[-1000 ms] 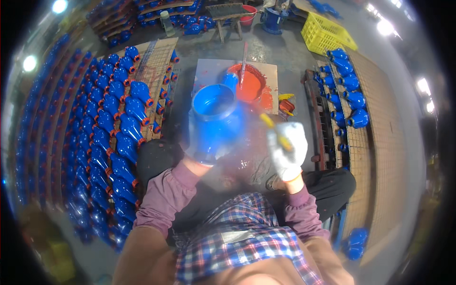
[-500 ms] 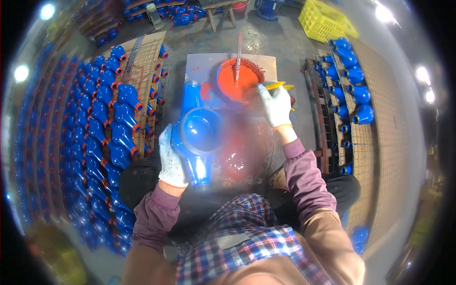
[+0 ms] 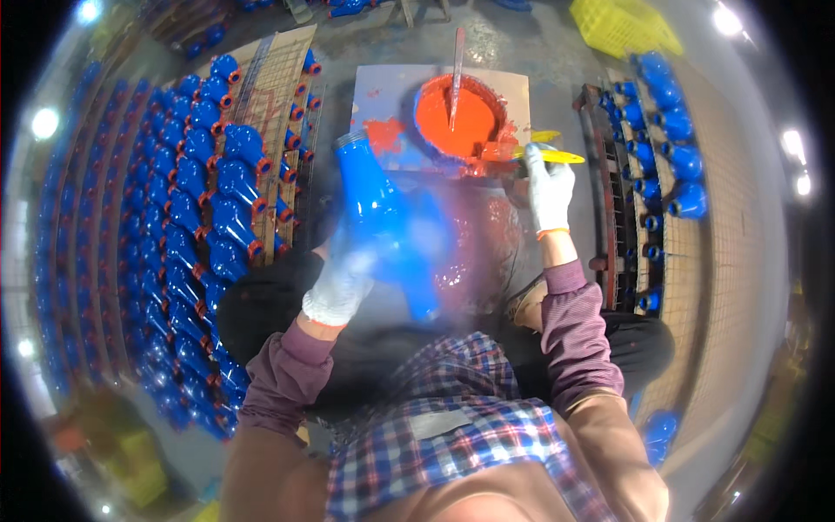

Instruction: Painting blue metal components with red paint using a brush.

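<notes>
A glossy blue valve body [image 3: 370,187], a metal casting with a round middle and a pipe end on either side, is tilted in front of me. My left hand [image 3: 341,283], in a white knit glove, is closed around its near left side; motion blurs the casting's lower part. In my gloved right hand [image 3: 551,187] is a paintbrush [image 3: 564,157] with a yellow handle. Its orange-red bristles are by the near right rim of a paint bucket [image 3: 419,130]. A stick [image 3: 457,65] stands in the orange-red paint. Behind the brush shows a second yellow handle [image 3: 545,136].
Under the bucket lies a paint-spattered board [image 3: 370,87]. Rows of blue castings with red ends [image 3: 235,183] fill racks on my left. More blue castings [image 3: 687,161] stand on a rack at right. A yellow crate [image 3: 622,26] sits at the far right.
The valve body has tilted and swung rightward in my left hand. My right hand has moved right, and the brush's bristles now show by the bucket rim. The whole view has shifted slightly.
</notes>
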Demonstrator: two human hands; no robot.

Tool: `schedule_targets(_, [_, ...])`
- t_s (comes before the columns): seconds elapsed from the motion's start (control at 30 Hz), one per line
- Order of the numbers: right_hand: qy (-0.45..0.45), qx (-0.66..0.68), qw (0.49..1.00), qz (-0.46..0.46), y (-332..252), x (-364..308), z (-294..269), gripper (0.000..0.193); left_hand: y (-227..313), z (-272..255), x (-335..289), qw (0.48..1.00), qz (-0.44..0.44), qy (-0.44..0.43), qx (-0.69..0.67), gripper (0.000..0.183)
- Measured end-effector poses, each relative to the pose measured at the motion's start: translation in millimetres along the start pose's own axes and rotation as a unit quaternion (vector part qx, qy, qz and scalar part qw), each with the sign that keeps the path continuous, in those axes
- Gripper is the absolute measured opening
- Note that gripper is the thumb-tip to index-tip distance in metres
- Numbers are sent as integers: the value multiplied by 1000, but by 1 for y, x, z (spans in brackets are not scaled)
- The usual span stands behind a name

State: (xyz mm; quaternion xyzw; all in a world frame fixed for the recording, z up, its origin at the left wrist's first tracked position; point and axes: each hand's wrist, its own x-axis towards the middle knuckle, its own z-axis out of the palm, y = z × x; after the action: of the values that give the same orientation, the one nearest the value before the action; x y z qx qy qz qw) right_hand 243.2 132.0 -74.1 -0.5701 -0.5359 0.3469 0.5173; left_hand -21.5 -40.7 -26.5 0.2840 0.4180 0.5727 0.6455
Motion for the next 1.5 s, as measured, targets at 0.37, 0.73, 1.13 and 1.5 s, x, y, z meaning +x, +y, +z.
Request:
schedule_targets(0.37, [-169, 91, 977, 98, -77, -47, -63, 33, 33, 53, 2, 515, 565, -230, 602, 67])
schedule_targets(0.73, [-228, -70, 962, -130, -112, -49, -47, 29, 38, 65, 16, 319, 585, -395, 632, 44])
schedule_targets(1.13, [-129, 26, 944, -303, -110, -115, -82, 20, 1, 70, -11, 720, 373, -103, 576, 86])
schedule_targets(1.5, [-177, -164, 883, -403, -78, -139, -94, 33, -22, 78, -3, 935, -172, 11, -310, 38])
